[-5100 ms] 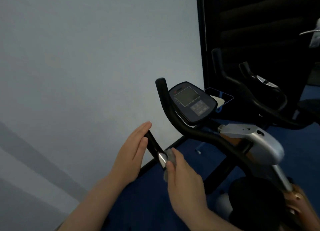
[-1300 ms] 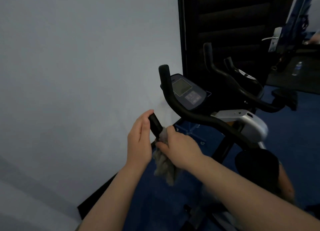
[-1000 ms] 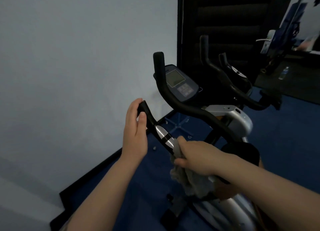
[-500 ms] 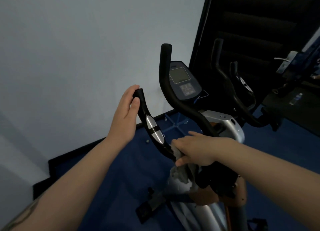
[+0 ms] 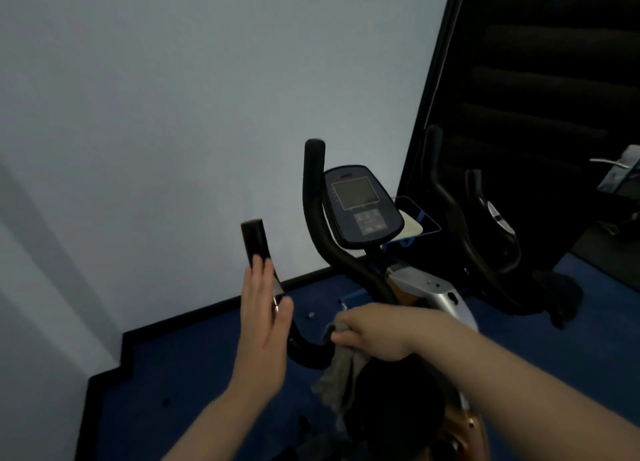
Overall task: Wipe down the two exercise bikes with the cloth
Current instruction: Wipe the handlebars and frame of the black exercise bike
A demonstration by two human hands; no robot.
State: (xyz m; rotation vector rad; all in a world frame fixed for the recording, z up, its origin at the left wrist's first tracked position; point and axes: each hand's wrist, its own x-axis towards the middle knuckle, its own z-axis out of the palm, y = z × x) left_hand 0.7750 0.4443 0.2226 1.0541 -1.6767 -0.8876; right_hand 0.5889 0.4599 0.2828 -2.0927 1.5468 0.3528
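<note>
The 1 head-worn camera is looking forward and down from above the near bike's handlebar (image 5: pixel 313 197), sitting close enough that both forearms are entering from the bottom edge. It is facing a pale wall (image 5: pixel 173 114) filling the left and top, with the console (image 5: pixel 362 207) near the center. The second bike (image 5: pixel 485 239) is showing farther off at the right, against a dark panel (image 5: pixel 540 79). Blue floor (image 5: pixel 194 356) is filling the lower frame.
</note>
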